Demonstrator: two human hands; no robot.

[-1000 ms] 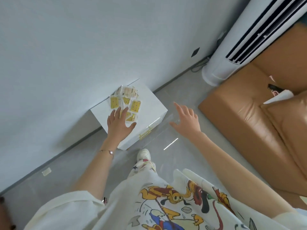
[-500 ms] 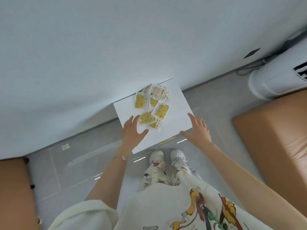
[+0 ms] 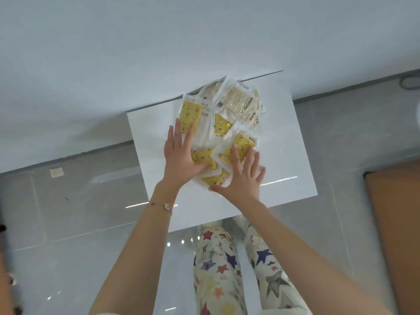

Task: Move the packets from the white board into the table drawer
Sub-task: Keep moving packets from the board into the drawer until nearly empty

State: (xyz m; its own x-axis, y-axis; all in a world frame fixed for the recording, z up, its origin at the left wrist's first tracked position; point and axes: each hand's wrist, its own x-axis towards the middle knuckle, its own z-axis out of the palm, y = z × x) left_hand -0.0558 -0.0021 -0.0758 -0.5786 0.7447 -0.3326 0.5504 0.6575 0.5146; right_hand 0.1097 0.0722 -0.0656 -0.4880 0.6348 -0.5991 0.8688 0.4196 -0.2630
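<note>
- On the white board [image 3: 284,137], toward its 12 o'clock edge beside the wall [image 3: 136,42], lies an overlapping heap of packets [image 3: 235,103], mostly clear wrappers with yellow printed panels.
- Left hand [image 3: 181,156]: laid flat on the heap's 8 o'clock side. Its fingers are straight and point to 12 o'clock. The thumb spreads toward 3 o'clock across a yellow packet. Nothing is gripped.
- Right hand [image 3: 242,181]: laid on the heap's 5 o'clock side. Its fingers are straight and fanned over a tilted yellow packet [image 3: 236,146]. The thumb points to 9 o'clock along the heap's near edge. Nothing is gripped.
- Thumbs: near each other at the heap's 6 o'clock edge, not touching.
- Bracelet [image 3: 163,205]: a thin chain round the left wrist.
- Beyond the board's 6 o'clock edge: star-printed trousers [image 3: 216,258] over a glossy grey tiled floor [image 3: 79,246].
</note>
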